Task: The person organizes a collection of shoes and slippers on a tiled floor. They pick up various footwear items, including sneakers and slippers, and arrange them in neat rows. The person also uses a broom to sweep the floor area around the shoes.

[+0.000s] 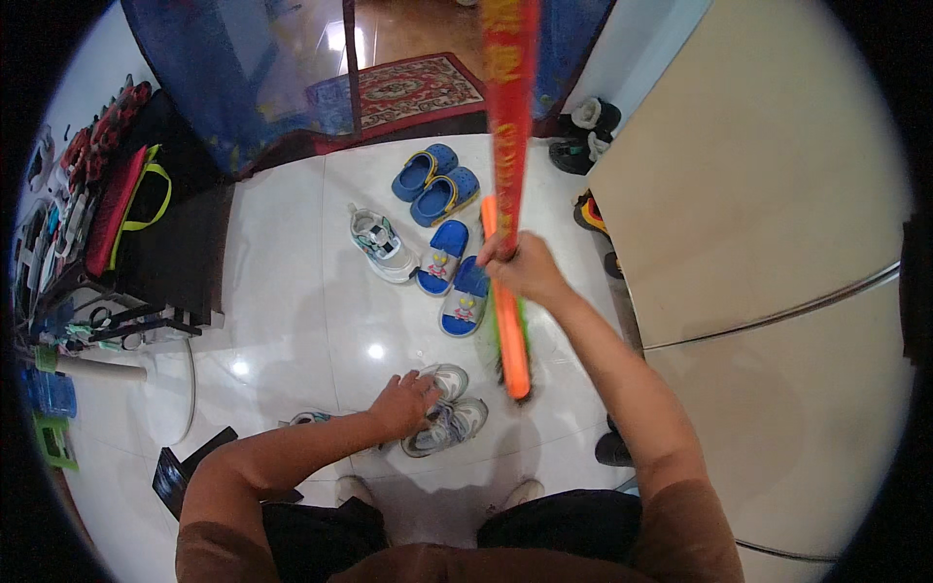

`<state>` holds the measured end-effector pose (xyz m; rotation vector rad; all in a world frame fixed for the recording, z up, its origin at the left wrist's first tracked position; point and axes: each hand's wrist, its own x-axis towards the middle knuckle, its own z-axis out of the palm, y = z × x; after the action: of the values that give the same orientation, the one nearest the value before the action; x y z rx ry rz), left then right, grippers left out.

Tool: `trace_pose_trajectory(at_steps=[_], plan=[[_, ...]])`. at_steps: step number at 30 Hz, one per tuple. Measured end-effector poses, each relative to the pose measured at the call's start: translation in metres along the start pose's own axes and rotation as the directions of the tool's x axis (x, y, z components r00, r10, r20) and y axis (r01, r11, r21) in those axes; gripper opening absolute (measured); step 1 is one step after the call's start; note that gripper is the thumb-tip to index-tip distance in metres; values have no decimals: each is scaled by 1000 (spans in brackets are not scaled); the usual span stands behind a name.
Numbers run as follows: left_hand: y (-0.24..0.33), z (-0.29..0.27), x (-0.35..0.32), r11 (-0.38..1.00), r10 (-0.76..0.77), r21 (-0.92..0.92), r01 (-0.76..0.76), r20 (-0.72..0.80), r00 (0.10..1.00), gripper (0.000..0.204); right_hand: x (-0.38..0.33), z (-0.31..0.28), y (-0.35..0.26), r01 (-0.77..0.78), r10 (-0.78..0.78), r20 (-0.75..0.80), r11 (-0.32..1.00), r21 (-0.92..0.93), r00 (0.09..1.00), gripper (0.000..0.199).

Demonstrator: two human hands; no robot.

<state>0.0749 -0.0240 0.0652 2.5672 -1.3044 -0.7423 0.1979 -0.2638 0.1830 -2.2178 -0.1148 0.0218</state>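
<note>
My right hand (525, 268) is wrapped round the red handle of a broom (510, 126), low down near its head. The handle stands up toward the top of the view. Below the hand, the orange broom head (510, 340) with green and dark bristles is at the white floor. My left hand (403, 403) reaches over a pair of grey-white sneakers (449, 428), its fingers loosely spread; I cannot tell whether they touch a shoe. Just left of the broom lie blue slide sandals (465, 296), a white sneaker (382, 245) and blue clogs (445, 194).
A dark rack (185, 243) loaded with bags and shoes stands on the left. Tall beige cabinet doors (758, 194) rise on the right, with more shoes (588, 126) along their base. Blue curtains (243, 78) and a patterned rug (418, 92) are at the far doorway.
</note>
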Motion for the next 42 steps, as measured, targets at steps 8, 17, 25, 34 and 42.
trace_pose_trajectory(at_steps=[8,17,25,34,42], plan=[[9,26,1,988,124,82,-128,48,991,63,113,-64,65,-194,112,-211,884,-426,971,4],[-9,42,7,982,186,9,-187,12,982,34,186,-35,119,-319,130,-354,770,-552,926,19],[-14,38,8,983,181,-50,-179,40,983,34,184,-10,96,-170,125,-122,834,-525,985,19],[-12,34,12,983,184,9,-184,41,982,39,148,-2,48,68,-80,-60,982,-175,995,5],[-14,38,13,982,189,-1,-189,26,982,40,168,-54,112,-241,92,-326,857,-456,941,14]])
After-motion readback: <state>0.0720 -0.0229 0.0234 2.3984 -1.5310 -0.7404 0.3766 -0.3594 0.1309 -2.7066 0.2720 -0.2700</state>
